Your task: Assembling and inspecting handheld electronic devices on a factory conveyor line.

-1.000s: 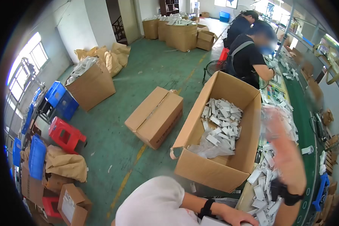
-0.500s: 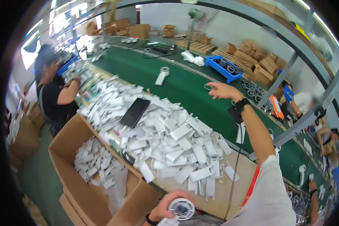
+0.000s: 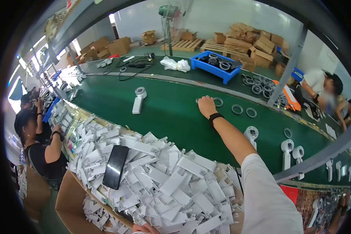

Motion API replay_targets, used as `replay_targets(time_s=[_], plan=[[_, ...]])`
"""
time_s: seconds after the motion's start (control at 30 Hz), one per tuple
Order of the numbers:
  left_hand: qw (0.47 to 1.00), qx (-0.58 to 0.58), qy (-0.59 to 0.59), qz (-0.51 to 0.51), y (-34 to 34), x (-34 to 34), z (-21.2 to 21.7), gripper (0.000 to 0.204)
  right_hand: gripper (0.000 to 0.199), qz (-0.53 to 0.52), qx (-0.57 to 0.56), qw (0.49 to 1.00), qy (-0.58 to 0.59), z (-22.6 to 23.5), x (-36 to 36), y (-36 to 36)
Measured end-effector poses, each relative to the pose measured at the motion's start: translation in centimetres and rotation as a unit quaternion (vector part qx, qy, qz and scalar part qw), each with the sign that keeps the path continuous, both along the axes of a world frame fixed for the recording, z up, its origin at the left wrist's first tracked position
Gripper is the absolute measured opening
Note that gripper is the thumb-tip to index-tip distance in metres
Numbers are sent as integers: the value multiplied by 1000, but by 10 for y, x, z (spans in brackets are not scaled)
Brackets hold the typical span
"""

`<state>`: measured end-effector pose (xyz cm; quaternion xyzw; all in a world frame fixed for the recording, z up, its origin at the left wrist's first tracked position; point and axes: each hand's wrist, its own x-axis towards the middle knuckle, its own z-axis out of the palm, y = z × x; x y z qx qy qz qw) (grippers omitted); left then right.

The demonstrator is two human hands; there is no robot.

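My right hand (image 3: pixel 207 107) reaches over the green conveyor belt (image 3: pixel 171 117), its fingers closed down on a grey ring (image 3: pixel 197 100) whose edge shows beside them. More grey rings (image 3: pixel 237 109) lie just right of that hand. At the lower edge is my left hand (image 3: pixel 145 229), mostly cut off. Its fingers are curled at a sliver of white, apparently the round-headed white fan housing seen in it earlier. Just beyond the left hand spreads a heap of white plastic covers (image 3: pixel 171 179), with a black phone (image 3: pixel 116 167) lying on top.
White fan-shaped units (image 3: pixel 139 97) lie on the belt on both sides of my right arm. A blue crate (image 3: pixel 214 64) of dark rings stands across the belt. An open cardboard box (image 3: pixel 70 199) is at lower left. Co-workers sit at left (image 3: pixel 43 152) and far right.
The view has turned and shifted toward the belt. My right hand has gone from pointing fingers to closed on a ring. My left hand has dropped mostly below the picture's edge.
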<state>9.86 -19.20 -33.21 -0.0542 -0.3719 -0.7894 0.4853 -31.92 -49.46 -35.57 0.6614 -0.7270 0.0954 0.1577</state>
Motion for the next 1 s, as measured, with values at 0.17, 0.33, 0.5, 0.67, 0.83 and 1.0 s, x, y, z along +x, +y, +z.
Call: replay_targets(time_s=[0.17,0.33,0.5,0.67,0.83,1.0], plan=[[1000,-11,-13,-7,-13,-8,-6,73,16,-128,-49,990,26,5,-44,37],[1000,-10,-19,-7,-13,-27,-3,73,15,-111,4,993,-51,32,-60,45],[999,-23,-31,16,-12,-34,5,73,18,-192,43,973,-118,36,-89,79],[998,-28,-41,29,-8,-53,9,72,22,-212,65,967,-126,34,-103,79],[994,-30,-69,77,10,-45,20,72,20,-221,127,958,-128,52,-149,119],[989,-39,-84,111,35,-41,40,72,20,-221,126,957,-141,32,-161,144]])
